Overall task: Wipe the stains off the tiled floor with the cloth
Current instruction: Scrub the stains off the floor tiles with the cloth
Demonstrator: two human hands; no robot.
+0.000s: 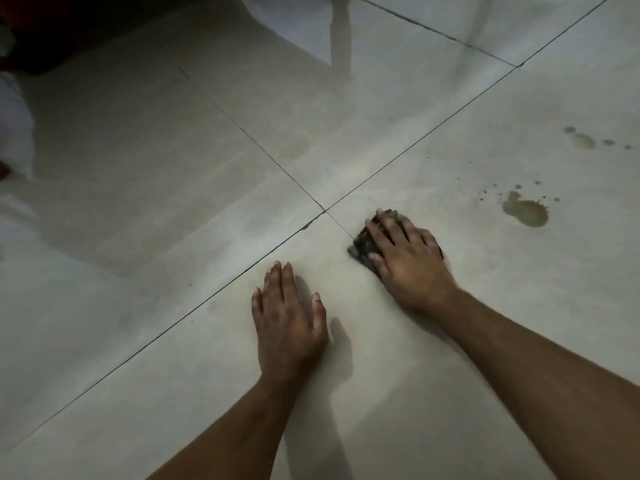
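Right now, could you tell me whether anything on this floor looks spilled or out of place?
Yes. A brownish puddle with small splashes sits on the tile to the right of the right hand and its dark cloth, and a smaller stain lies farther away. Both remain unwiped.

My left hand [289, 318] lies flat on the floor [145, 161]. My right hand [405, 258] lies ahead and to its right, on the cloth [363, 245], near the tile joint crossing [325, 211]. Stains [526, 212] lie further right, apart from the cloth.
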